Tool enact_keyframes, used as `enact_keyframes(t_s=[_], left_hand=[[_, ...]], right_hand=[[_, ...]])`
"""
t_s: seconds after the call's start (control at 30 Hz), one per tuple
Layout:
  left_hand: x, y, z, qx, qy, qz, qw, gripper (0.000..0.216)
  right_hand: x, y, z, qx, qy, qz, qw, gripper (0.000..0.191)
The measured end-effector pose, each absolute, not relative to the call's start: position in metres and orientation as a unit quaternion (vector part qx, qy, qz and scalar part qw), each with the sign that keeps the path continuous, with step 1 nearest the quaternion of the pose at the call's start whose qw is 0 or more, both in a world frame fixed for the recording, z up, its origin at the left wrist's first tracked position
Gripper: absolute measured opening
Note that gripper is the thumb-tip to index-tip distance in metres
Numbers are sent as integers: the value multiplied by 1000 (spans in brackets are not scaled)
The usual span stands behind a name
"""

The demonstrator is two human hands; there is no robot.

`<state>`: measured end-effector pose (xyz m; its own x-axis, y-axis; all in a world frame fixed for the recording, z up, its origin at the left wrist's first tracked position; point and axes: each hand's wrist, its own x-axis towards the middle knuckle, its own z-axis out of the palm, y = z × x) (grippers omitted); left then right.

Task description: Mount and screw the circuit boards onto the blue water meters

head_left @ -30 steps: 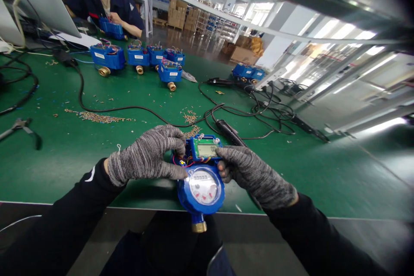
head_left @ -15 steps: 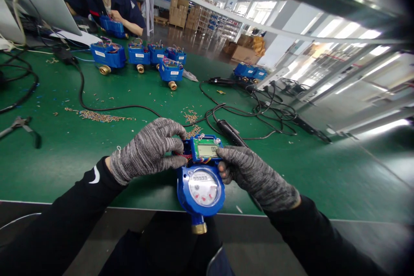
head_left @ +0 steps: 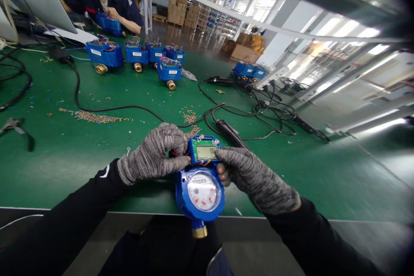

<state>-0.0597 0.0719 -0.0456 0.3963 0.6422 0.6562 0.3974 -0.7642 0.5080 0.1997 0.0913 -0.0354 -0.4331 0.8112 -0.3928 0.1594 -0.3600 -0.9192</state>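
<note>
At the bench's [head_left: 64, 168] near edge, the left hand [head_left: 153, 155] pinches the wires beside the small screen board [head_left: 205, 152] atop a blue water meter [head_left: 200, 189], while the right hand [head_left: 252, 177] grips that board's right side. The meter overhangs the edge, its brass fitting [head_left: 199, 231] past it, so a loosened grip could likely let it tip off. Gloved fingers tugging the thin wires might pull one free. The dial's digits and the screen's reading are too small to read; a white mark shows on the left sleeve [head_left: 104, 171].
</note>
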Motion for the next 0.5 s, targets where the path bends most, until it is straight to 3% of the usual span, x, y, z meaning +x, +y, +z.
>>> enact_keyframes(t_s=[0.1, 0.2, 0.33, 0.5], left_hand=[[-68, 76, -41, 873, 327, 358, -48, 25], [-71, 75, -39, 874, 347, 318, -121, 30], [-73, 72, -46, 842, 422, 337, 1, 35], [-77, 70, -57, 787, 437, 414, 136, 23]], right_hand=[[201, 92, -36, -478, -518, 671, 231, 41], [199, 90, -32, -486, -516, 667, 230, 42], [195, 89, -27, -486, -522, 664, 226, 40], [195, 90, -27, -499, -530, 650, 221, 40]])
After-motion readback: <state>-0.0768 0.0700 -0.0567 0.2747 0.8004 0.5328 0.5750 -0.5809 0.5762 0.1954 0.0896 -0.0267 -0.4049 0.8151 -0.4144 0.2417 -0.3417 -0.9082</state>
